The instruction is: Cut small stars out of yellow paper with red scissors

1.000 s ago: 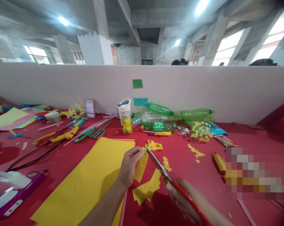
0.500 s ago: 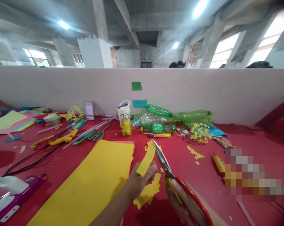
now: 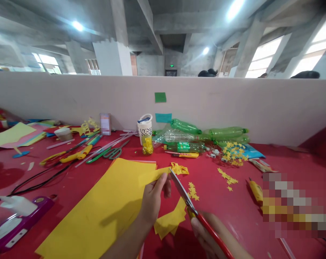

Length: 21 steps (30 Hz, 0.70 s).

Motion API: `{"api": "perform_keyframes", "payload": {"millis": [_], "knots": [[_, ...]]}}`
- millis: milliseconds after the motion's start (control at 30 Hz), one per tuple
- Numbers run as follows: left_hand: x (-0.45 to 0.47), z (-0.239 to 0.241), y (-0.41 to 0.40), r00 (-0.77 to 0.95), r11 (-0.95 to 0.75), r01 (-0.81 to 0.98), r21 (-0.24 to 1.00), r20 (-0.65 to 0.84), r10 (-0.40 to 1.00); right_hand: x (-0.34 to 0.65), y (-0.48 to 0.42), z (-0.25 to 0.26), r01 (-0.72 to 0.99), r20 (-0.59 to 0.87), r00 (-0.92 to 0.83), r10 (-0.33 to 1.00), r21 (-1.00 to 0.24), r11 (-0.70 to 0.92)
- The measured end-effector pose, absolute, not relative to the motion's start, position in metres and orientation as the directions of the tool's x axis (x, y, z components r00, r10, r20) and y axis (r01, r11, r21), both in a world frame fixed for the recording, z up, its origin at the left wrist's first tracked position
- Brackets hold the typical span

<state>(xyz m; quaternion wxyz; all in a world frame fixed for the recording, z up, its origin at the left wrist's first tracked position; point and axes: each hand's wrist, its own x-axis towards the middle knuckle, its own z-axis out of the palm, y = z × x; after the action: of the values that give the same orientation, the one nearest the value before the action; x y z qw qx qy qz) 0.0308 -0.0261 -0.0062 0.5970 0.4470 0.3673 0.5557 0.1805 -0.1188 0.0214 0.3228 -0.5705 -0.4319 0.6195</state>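
Observation:
Pinched in my left hand (image 3: 153, 196) is a strip of yellow paper (image 3: 154, 175), its end pointing right. My right hand (image 3: 206, 230) grips a pair of scissors (image 3: 180, 184) with red and yellow handles; the blade tips meet the strip's right end, and the blades look nearly closed. Below the blades lie cut yellow paper pieces (image 3: 170, 221). Small yellow stars (image 3: 192, 192) rest just right of the scissors, and yellow scraps (image 3: 180, 168) lie behind the tips. Large yellow sheets (image 3: 103, 208) are stacked under and left of my left arm.
Green plastic bottles (image 3: 186, 146), a patterned cup (image 3: 145, 129) and a yellow cutter (image 3: 188, 155) stand or lie along the partition (image 3: 71, 100). More yellow stars (image 3: 234, 153) are at the right. Grey scissors (image 3: 116, 151), glue guns and a purple power strip (image 3: 19, 225) lie left.
My left hand has turned the strip from upright to nearly level, pointing right. The scissors have shifted slightly left and down, their blades now at the strip's end. The view has shifted a little left.

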Motion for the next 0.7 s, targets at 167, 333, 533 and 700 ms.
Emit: {"api": "perform_keyframes", "payload": {"millis": [167,333,533,700], "knots": [[0.027,-0.003,-0.022,0.118,-0.039,-0.341,0.939,0.083,0.99,0.18,-0.12,0.02,0.186,-0.421,-0.107,0.901,-0.898,-0.398],[0.026,-0.003,-0.02,0.121,-0.045,-0.342,0.939,0.092,0.988,0.183,-0.122,0.017,0.283,-0.408,-0.122,0.905,-0.888,-0.363],[0.025,-0.003,-0.018,0.13,-0.031,-0.356,0.934,0.083,0.988,0.186,-0.125,0.011,0.272,-0.408,-0.109,0.906,-0.889,-0.367],[0.024,-0.002,-0.018,0.147,-0.017,-0.339,0.941,0.07,0.987,0.187,-0.12,0.013,0.288,-0.42,-0.109,0.901,-0.881,-0.376]]}}
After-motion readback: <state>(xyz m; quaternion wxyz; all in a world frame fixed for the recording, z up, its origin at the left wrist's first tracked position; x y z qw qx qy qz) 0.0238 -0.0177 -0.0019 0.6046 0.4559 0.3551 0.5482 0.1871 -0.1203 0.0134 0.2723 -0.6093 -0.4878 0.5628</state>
